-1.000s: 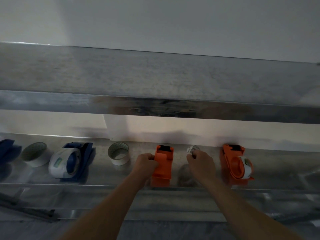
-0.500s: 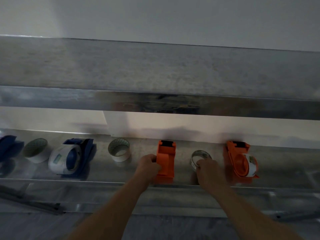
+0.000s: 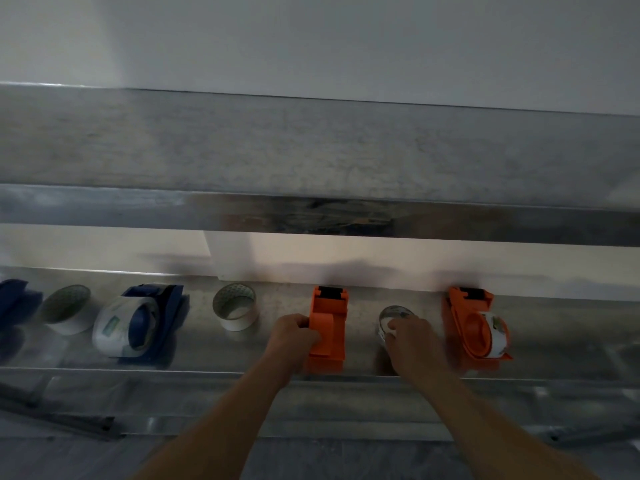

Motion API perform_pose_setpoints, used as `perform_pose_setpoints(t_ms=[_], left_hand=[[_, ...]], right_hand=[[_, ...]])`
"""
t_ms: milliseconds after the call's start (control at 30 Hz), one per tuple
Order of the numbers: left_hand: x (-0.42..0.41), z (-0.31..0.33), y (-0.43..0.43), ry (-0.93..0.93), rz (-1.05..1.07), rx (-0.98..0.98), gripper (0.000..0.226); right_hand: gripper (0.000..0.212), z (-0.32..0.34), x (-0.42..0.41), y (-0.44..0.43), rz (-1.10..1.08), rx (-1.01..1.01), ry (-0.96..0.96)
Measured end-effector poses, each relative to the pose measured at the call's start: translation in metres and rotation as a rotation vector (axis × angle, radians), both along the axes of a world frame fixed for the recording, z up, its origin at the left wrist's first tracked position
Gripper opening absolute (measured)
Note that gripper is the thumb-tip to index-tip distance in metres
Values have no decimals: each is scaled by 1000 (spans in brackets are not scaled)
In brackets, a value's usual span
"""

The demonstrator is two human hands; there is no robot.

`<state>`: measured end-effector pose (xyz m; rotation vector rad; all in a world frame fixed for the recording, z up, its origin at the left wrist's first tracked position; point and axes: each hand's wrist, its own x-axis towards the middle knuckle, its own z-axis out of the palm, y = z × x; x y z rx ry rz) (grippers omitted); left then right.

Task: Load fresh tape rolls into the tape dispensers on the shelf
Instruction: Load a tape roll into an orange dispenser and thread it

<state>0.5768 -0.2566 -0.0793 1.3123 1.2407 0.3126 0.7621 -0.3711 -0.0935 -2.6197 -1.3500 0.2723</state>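
Fingers of the right hand [image 3: 412, 341] curl round the clear tape roll [image 3: 394, 315] on the shelf [image 3: 561, 344], just right of the empty-looking orange dispenser [image 3: 329, 327] gripped by the left hand [image 3: 294, 336], so loading likely means moving the roll left.

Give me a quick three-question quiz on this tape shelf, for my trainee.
1. True or false: the left hand grips an orange dispenser that has no tape loaded.
2. What do the right hand fingers hold? A) a roll B) a knife C) nothing
3. How many loose rolls stand left of that dispenser?
Key: 1 true; 2 A; 3 two.
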Motion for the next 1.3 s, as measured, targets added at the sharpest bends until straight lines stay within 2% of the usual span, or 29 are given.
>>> perform_pose_setpoints(t_ms=[233,600,900,967,1100,1300], left_hand=[[-5,2,-3,10,-16,-3,16],[-6,13,-1,-3,-11,54,27],[-6,22,3,9,12,167,52],[-5,25,4,0,17,220,51],[-1,36,5,-58,34,296,48],[9,61,-3,-185,-28,346,40]], right_hand=[[32,5,-3,-1,-28,2,2],[31,17,-13,-4,-48,76,-16],[32,26,-21,-6,-83,97,13],[35,29,-23,-5,-117,138,71],[66,32,-28,-1,-169,303,200],[53,62,-40,-1,-304,635,552]])
